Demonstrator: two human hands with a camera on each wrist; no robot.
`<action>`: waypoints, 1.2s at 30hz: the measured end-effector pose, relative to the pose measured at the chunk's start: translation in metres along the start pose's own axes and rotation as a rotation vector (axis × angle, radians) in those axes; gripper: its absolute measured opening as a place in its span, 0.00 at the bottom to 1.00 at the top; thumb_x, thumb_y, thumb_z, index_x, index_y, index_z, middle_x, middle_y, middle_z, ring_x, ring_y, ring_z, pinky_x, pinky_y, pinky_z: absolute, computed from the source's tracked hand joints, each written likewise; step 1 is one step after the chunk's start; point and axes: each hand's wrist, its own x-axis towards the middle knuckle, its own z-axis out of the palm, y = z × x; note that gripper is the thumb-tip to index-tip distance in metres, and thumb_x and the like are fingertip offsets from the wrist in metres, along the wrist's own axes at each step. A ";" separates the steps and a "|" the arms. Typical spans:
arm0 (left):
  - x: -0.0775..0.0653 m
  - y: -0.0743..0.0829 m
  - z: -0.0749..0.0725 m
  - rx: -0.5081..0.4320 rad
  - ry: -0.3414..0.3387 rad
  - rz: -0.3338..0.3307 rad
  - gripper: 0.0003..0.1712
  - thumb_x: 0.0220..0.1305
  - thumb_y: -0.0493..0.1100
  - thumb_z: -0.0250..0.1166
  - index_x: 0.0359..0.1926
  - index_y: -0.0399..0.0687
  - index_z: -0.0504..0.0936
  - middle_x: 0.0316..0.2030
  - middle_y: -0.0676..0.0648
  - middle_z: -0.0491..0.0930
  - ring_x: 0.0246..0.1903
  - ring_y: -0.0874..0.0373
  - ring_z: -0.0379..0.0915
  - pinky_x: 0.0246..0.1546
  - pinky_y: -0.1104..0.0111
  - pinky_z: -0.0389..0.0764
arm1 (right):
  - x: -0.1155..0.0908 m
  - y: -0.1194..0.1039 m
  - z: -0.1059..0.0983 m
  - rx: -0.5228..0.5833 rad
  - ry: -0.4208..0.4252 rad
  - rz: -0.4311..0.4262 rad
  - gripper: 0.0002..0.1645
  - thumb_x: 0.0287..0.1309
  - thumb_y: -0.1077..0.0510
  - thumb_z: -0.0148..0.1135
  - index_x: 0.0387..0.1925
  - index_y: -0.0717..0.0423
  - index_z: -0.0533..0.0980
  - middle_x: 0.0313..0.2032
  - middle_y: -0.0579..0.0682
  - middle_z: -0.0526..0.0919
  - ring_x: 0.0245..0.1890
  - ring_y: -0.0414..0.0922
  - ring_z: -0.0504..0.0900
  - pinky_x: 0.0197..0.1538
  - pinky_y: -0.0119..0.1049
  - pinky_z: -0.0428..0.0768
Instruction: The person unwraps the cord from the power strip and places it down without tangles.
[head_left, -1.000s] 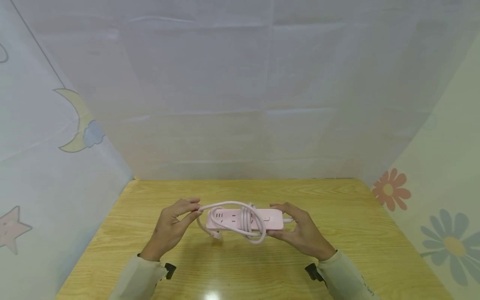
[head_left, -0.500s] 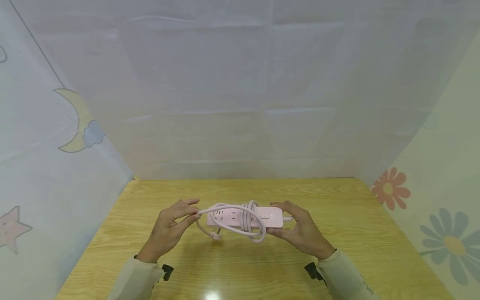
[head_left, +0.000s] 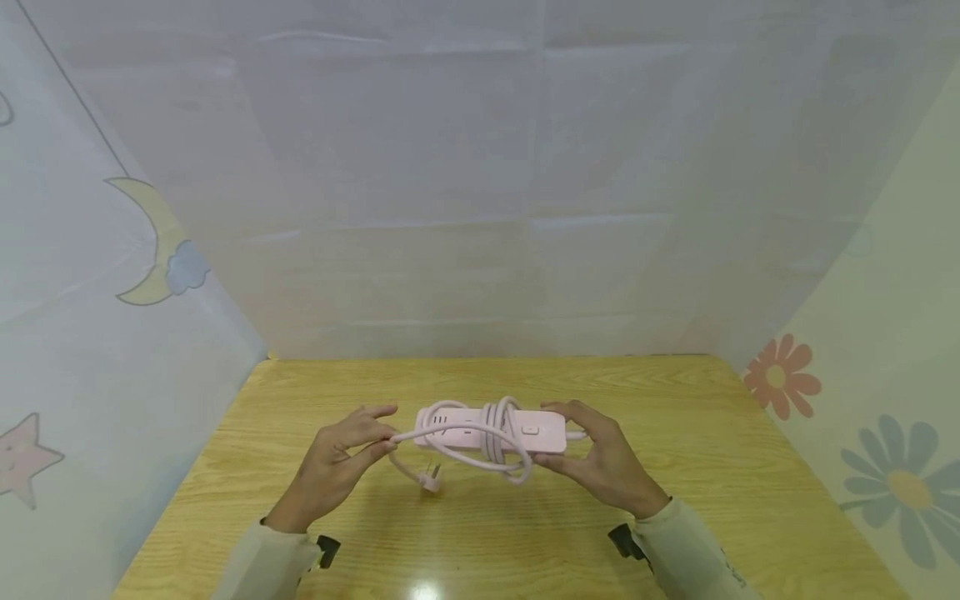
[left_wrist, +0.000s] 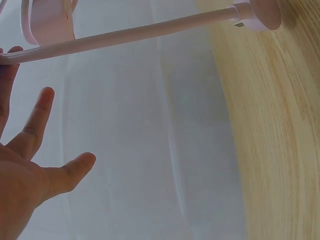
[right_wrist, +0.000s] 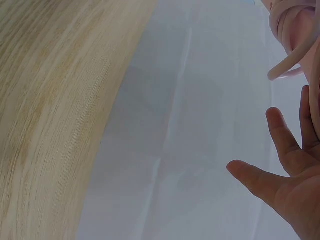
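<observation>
A pink power strip [head_left: 551, 432] is held up over the wooden table, its sockets and switch facing the head camera. My right hand [head_left: 607, 462] grips its right end between thumb and fingers, beside where the cord leaves the strip. Several turns of the pale pink cord [head_left: 491, 433] wrap round the strip's middle. With thumb and fingertips my left hand [head_left: 333, 462] pinches the cord's free part, left of the strip. From that pinch the end hangs down to the plug [head_left: 430, 481], its metal prongs showing. In the left wrist view the plug [left_wrist: 265, 14] dangles near the tabletop.
The light wooden table [head_left: 480, 542] spreads below both hands. A pale sheet [head_left: 480, 275] rises at its back edge. Side walls carry printed figures, a moon [head_left: 150, 242] on the left and flowers [head_left: 780, 379] on the right.
My left hand has drawn the pinched cord slightly left and down. The plug hangs a little lower, prongs now turned into view. The power strip has tilted up slightly at its left end.
</observation>
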 end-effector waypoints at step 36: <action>-0.010 -0.006 -0.005 -0.012 -0.049 0.002 0.15 0.58 0.23 0.66 0.41 0.45 0.87 0.40 0.51 0.87 0.64 0.57 0.69 0.59 0.73 0.70 | 0.001 0.007 0.002 -0.056 0.084 0.037 0.34 0.45 0.67 0.78 0.57 0.56 0.77 0.51 0.49 0.83 0.53 0.46 0.80 0.56 0.52 0.77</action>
